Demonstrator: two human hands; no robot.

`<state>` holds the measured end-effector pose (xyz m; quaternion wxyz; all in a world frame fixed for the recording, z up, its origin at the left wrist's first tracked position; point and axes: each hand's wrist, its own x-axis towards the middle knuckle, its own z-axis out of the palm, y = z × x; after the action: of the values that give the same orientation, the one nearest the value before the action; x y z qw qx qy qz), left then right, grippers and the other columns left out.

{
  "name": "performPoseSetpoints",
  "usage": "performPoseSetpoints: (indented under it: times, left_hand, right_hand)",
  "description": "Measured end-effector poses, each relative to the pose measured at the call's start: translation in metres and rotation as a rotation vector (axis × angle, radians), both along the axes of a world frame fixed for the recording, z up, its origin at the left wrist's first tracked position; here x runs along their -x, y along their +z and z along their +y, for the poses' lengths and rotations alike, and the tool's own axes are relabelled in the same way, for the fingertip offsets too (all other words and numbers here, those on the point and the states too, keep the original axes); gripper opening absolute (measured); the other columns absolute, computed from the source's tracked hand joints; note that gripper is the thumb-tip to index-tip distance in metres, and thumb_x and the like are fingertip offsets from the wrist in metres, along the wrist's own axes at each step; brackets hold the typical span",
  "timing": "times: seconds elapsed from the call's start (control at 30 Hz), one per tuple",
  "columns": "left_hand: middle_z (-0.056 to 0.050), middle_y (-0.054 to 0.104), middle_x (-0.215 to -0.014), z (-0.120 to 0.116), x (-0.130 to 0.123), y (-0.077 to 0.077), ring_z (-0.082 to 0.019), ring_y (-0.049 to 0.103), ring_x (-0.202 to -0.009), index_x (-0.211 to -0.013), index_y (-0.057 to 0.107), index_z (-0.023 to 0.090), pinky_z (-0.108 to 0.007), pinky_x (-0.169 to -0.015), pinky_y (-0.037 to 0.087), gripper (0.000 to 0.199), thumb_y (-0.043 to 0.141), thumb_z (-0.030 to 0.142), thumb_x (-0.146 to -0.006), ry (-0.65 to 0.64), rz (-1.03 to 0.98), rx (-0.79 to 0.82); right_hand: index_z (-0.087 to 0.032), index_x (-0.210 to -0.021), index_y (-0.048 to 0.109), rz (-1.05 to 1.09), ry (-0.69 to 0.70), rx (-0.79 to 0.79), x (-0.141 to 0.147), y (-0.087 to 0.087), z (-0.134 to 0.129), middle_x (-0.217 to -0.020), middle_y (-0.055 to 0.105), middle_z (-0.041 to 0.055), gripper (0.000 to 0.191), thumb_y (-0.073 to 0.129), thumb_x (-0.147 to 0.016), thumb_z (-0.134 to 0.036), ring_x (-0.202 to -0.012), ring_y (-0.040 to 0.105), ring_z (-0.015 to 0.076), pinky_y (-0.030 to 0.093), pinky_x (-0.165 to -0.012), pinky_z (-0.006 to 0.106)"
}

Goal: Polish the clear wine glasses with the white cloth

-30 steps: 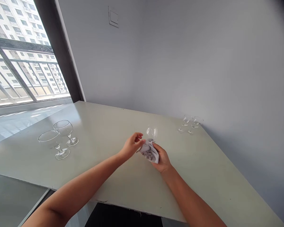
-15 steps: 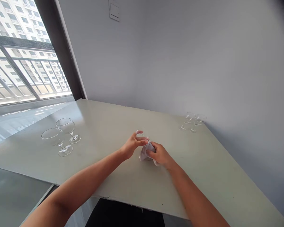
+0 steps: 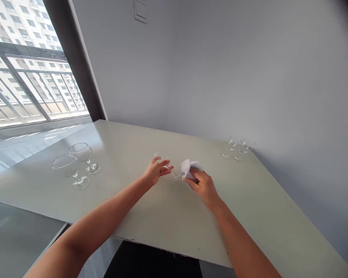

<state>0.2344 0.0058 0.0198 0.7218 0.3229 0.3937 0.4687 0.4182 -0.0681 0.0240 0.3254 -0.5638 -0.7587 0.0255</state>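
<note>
Over the middle of the table, my left hand [image 3: 158, 169] is closed round a clear stemmed glass [image 3: 173, 173]. The glass is tilted, its stem and foot pointing right toward my other hand, and my fingers hide most of its bowl. My right hand [image 3: 201, 183] grips a crumpled white cloth [image 3: 188, 166], slightly blurred, just right of the glass's foot. A small gap seems to part the cloth from the glass.
Two stemmed glasses, a front one [image 3: 75, 175] and a rear one [image 3: 88, 156], stand upright on the pale table [image 3: 127, 143] at left. More stemmed glasses [image 3: 240, 148] stand at the far right by the wall. A window [image 3: 31, 77] is at left.
The cloth has come away from the glass and moved up and right with my right hand. My left hand has shifted left with the glass, whose stem now shows.
</note>
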Motion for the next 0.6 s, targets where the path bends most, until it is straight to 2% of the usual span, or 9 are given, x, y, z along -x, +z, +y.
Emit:
performPoseSetpoints:
  times: [0.07,0.1,0.17,0.23,0.33,0.4,0.5,0.6]
  left_hand:
    - [-0.003,0.061,-0.076,0.003,0.004,-0.001,-0.016,0.064,-0.064,-0.083,0.046,0.016,-0.029,-0.063,0.052,0.036,0.073,0.026,-0.062,-0.068,-0.007,0.018]
    - [-0.003,0.061,-0.075,0.003,0.004,0.000,-0.015,0.063,-0.062,-0.080,0.047,0.015,-0.028,-0.060,0.051,0.031,0.072,0.027,-0.064,-0.120,-0.016,0.022]
    - [-0.004,0.061,-0.076,0.000,0.004,0.002,-0.014,0.062,-0.062,-0.077,0.050,0.015,-0.026,-0.058,0.051,0.025,0.069,0.028,-0.067,-0.225,-0.044,0.025]
    - [-0.004,0.061,-0.079,-0.004,0.002,0.005,-0.014,0.062,-0.064,-0.078,0.051,0.015,-0.026,-0.060,0.050,0.021,0.066,0.028,-0.070,-0.302,-0.088,0.018]
    - [-0.002,0.062,-0.079,-0.008,0.001,0.010,-0.011,0.060,-0.062,-0.079,0.053,0.016,-0.024,-0.058,0.049,0.018,0.064,0.029,-0.073,-0.381,-0.182,0.034]
    - [-0.002,0.062,-0.081,-0.010,-0.001,0.012,-0.011,0.061,-0.064,-0.082,0.054,0.016,-0.023,-0.061,0.049,0.017,0.062,0.030,-0.075,-0.399,-0.264,0.036]
    - [-0.003,0.063,-0.091,-0.013,-0.005,0.015,-0.014,0.062,-0.081,-0.089,0.053,0.018,-0.028,-0.077,0.048,0.018,0.059,0.029,-0.077,-0.358,-0.375,-0.021]
    - [-0.003,0.061,-0.096,-0.019,-0.010,0.018,-0.018,0.061,-0.092,-0.092,0.048,0.019,-0.034,-0.089,0.044,0.021,0.059,0.029,-0.077,-0.268,-0.422,-0.109]
  right_hand:
    - [-0.029,-0.103,0.062,-0.060,0.222,-0.033,0.004,-0.002,-0.002,-0.104,0.061,0.0030,0.025,0.052,-0.081,-0.023,-0.092,0.051,0.0196,0.039,-0.076,0.030]
    - [-0.031,-0.106,0.061,-0.088,0.278,-0.034,0.007,-0.003,-0.003,-0.106,0.059,0.0025,0.029,0.051,-0.081,-0.020,-0.093,0.049,0.0199,0.038,-0.077,0.032]
    - [-0.033,-0.102,0.063,-0.070,0.311,0.002,0.013,-0.003,-0.005,-0.100,0.058,0.0028,0.031,0.050,-0.080,-0.016,-0.087,0.047,0.0194,0.038,-0.072,0.032]
    - [-0.033,-0.094,0.067,0.071,0.349,0.072,0.017,0.000,-0.008,-0.090,0.055,0.0035,0.026,0.050,-0.080,-0.018,-0.081,0.046,0.0183,0.038,-0.067,0.030]
    - [-0.030,-0.085,0.068,0.492,0.419,0.217,0.015,0.008,-0.009,-0.082,0.049,0.0028,0.015,0.056,-0.078,-0.025,-0.075,0.046,0.0166,0.040,-0.062,0.029]
    - [-0.027,-0.080,0.068,0.825,0.419,0.327,0.013,0.010,-0.008,-0.081,0.049,0.0021,0.009,0.062,-0.074,-0.026,-0.073,0.047,0.0158,0.041,-0.061,0.029]
    - [-0.024,-0.079,0.066,1.284,0.341,0.462,0.014,0.005,-0.004,-0.076,0.052,-0.0002,0.013,0.070,-0.067,-0.027,-0.067,0.047,0.0127,0.041,-0.061,0.027]
    - [-0.025,-0.082,0.063,1.628,0.272,0.547,0.019,-0.006,0.003,-0.073,0.055,-0.0024,0.021,0.072,-0.065,-0.032,-0.064,0.049,0.0108,0.043,-0.062,0.025]
